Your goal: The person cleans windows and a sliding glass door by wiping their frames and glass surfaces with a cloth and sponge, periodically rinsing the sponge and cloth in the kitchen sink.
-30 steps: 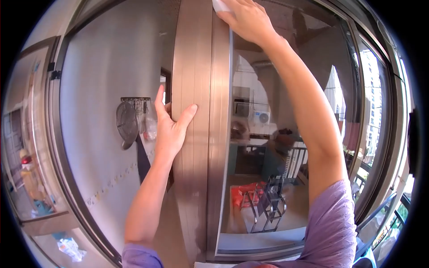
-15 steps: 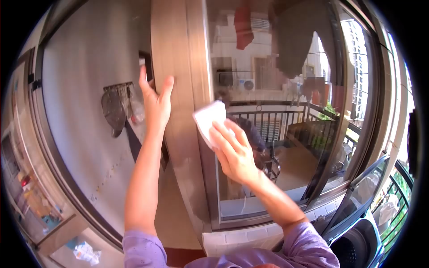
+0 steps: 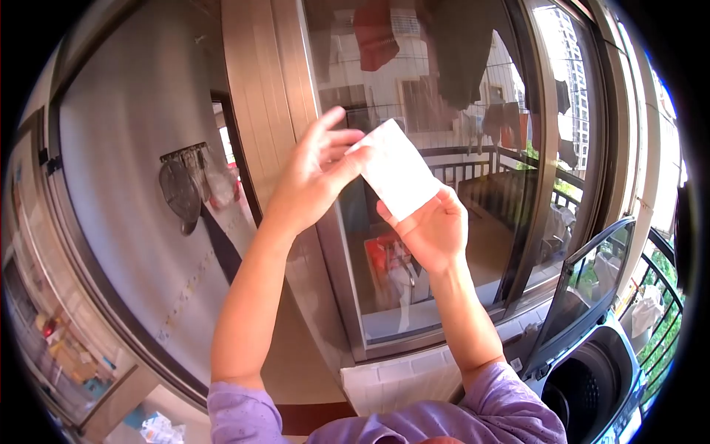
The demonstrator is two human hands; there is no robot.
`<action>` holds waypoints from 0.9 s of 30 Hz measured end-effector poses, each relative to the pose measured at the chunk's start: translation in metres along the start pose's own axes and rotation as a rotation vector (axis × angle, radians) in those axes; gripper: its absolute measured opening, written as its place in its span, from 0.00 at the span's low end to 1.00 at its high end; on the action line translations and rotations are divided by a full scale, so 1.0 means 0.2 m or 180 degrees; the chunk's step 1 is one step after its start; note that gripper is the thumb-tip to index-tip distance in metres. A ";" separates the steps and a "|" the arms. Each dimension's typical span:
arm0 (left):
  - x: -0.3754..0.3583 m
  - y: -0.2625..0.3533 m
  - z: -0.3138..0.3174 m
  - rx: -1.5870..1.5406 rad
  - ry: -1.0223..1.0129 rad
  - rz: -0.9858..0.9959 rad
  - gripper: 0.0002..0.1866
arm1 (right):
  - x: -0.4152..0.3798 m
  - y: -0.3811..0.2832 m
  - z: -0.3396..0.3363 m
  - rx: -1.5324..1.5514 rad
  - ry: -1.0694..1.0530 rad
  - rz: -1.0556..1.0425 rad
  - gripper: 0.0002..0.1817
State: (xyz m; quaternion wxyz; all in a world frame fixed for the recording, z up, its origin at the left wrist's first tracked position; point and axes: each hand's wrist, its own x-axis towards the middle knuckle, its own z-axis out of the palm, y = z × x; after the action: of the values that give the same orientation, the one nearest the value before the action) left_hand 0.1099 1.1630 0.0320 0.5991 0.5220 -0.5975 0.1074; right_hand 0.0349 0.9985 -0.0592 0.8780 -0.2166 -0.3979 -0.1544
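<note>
A folded white tissue (image 3: 399, 172), flat and roughly rectangular, is held up in front of the glass window pane (image 3: 473, 222). My right hand (image 3: 438, 231) grips its lower end, with the thumb on the right and fingers underneath. My left hand (image 3: 314, 177) is at its upper left corner, thumb and forefinger pinched on that edge while the other fingers spread upward, slightly blurred. Both hands are apart from the brown window frame (image 3: 259, 89). The tissue's underside is hidden.
At the lower right stands a top-loading washing machine (image 3: 592, 370) with its lid (image 3: 592, 285) raised. A grey door panel (image 3: 118, 185) is on the left, with a dark cap (image 3: 180, 189) hanging beyond it. The balcony railing (image 3: 658, 274) is far right.
My left hand has moved right from beside the brown frame to the tissue. My right hand has turned palm up and drawn the tissue away from the frame edge. The view has shifted slightly.
</note>
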 end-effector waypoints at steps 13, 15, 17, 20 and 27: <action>0.05 0.03 0.23 0.0591 -0.0279 -0.0066 0.31 | 0.00 -0.01 0.04 -0.6046 -0.0095 -0.2908 0.38; 0.04 0.07 0.24 0.0407 -0.0353 -0.0060 0.36 | 0.06 -0.11 0.06 -0.6152 -0.0054 -0.3256 0.36; 0.04 0.08 0.17 0.1444 -0.0147 0.0685 0.37 | 0.18 -0.29 0.06 -0.6582 0.0162 -0.3688 0.37; 0.02 0.16 0.01 0.2581 0.0355 0.1424 0.34 | 0.47 -0.69 0.09 -0.6689 0.0537 -0.4581 0.36; 0.01 -0.05 -0.34 0.2906 0.1345 0.1058 0.35 | 0.97 -1.61 0.09 -0.7347 0.2023 -0.5044 0.27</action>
State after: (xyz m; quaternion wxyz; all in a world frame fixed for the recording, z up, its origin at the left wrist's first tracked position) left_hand 0.1595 1.2090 0.0455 0.3931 0.5950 -0.4309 0.5530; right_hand 0.0039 0.7128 0.1820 -0.0512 -0.4772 0.1434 -0.8655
